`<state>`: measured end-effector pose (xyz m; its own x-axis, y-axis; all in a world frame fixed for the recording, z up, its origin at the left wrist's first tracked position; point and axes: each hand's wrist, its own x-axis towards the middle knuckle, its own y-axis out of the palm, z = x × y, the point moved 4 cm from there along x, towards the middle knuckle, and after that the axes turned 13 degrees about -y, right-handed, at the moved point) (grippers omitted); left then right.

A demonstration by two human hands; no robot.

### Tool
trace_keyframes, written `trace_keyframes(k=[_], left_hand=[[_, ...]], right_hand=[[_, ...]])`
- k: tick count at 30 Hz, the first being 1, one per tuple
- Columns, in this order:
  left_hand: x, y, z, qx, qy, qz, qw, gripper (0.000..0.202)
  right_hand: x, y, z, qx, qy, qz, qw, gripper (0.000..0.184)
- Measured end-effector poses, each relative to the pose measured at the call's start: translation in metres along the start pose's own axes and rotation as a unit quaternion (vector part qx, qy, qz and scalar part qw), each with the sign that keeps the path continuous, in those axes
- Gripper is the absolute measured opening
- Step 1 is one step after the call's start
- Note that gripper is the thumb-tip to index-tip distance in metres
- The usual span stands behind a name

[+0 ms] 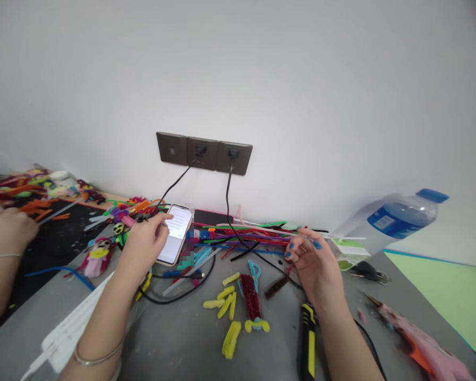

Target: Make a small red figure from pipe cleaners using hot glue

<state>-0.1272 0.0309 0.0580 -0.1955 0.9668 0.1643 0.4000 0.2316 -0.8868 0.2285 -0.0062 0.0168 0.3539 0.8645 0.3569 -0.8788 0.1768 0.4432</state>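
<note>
My left hand (145, 241) lies over a phone (175, 233) with a lit screen. Its index finger stretches onto the screen, the other fingers are curled, and nothing shows in its grip. My right hand (313, 259), with blue nails, hovers palm up, its fingers loosely bent and apart. Just left of its fingertips is a dark red-brown fuzzy piece (276, 286); I see no grip on it. Between my hands lies a dark red fuzzy figure (250, 296) with light blue and yellow parts. Several yellow fuzzy pieces (226, 304) lie beside it.
Pipe cleaners (257, 236) are heaped along the wall below a socket panel (204, 153) with black cables. A yellow-black cutter (307, 341), pink-handled pliers (416, 338) and a tilted bottle (404, 214) lie right. At left are a white power strip (69, 336) and another person's hand (10, 230).
</note>
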Motion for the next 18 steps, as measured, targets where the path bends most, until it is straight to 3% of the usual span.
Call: trace_keyframes(k=[5,9,14,18], left_hand=[[0.001,0.014,0.007,0.119,-0.021,0.030,0.992,0.050],[0.002,0.019,0.001,0.189,-0.025,0.049,0.980,0.056],[0.003,0.020,-0.009,0.228,-0.027,0.081,0.970,0.060],[0.001,0.024,-0.003,0.230,-0.027,0.086,0.969,0.058]], right_hand=[[0.000,0.000,-0.001,0.000,0.003,0.000,1.000,0.027],[0.000,0.000,0.000,-0.007,-0.004,0.002,1.000,0.025],[0.000,0.000,0.001,-0.011,-0.008,0.010,1.000,0.025],[0.000,0.000,0.001,-0.023,-0.019,0.018,0.999,0.022]])
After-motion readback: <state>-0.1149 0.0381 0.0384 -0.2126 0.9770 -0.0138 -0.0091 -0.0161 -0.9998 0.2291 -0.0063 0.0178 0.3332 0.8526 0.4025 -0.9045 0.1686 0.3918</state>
